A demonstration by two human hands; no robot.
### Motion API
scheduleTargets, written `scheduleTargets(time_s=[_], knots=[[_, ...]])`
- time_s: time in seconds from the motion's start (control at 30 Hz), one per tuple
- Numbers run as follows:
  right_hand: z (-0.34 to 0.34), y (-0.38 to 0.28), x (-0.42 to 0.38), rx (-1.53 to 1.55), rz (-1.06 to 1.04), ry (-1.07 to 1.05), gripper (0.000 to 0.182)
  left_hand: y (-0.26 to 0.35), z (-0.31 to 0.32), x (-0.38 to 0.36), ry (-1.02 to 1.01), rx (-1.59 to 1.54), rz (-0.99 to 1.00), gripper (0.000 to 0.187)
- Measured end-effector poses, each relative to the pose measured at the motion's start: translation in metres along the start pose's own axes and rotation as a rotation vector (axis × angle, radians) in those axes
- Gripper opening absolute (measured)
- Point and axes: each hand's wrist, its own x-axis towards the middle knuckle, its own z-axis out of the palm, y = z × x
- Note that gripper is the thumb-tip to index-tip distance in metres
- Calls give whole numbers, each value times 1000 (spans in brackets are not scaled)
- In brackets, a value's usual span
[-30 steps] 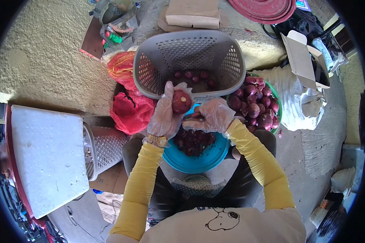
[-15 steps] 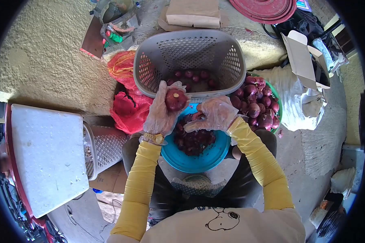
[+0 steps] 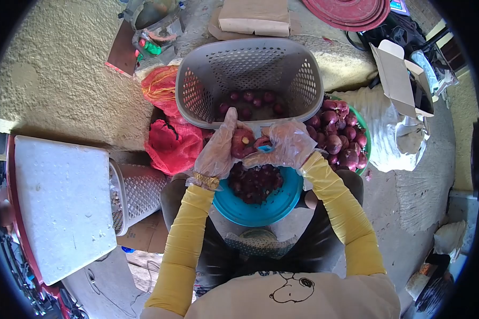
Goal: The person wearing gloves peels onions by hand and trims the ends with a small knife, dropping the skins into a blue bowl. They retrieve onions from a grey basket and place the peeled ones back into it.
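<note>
My left hand [image 3: 218, 149], in a clear plastic glove, is closed around a red onion [image 3: 240, 143], its pale cut end showing. Close against it on the right, my gloved right hand [image 3: 288, 143] pinches a dark red scrap that looks like onion skin [image 3: 261, 142]. Both hands are over the far side of a blue basin [image 3: 255, 214], which holds a heap of dark red onion skins [image 3: 256, 185]. Just beyond them stands a grey perforated basket [image 3: 250, 53] with several red onions [image 3: 257, 101] at its bottom. Part of the right fingers is hidden.
Right of the basket, a green-rimmed container [image 3: 365, 127] is piled with red onions [image 3: 339, 135]. A red mesh sack [image 3: 170, 143] lies left of it. Farther left are a white foam lid [image 3: 64, 207] and another perforated basket [image 3: 143, 186]. A cardboard box [image 3: 396, 80] stands far right.
My left hand has turned and lowered the onion slightly, so its cut end faces right. The right hand has moved up a little, its fingers now against the onion.
</note>
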Motion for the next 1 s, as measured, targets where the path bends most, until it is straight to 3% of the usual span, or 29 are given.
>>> scheduleTargets(time_s=[0.47, 1.0], knots=[[8, 4, -2, -59, -20, -101, 68, 1, 2, 0, 7, 136, -11, 62], [8, 6, -2, -122, -45, -187, 74, 2, 7, -1, 43, 25, -35, 63]])
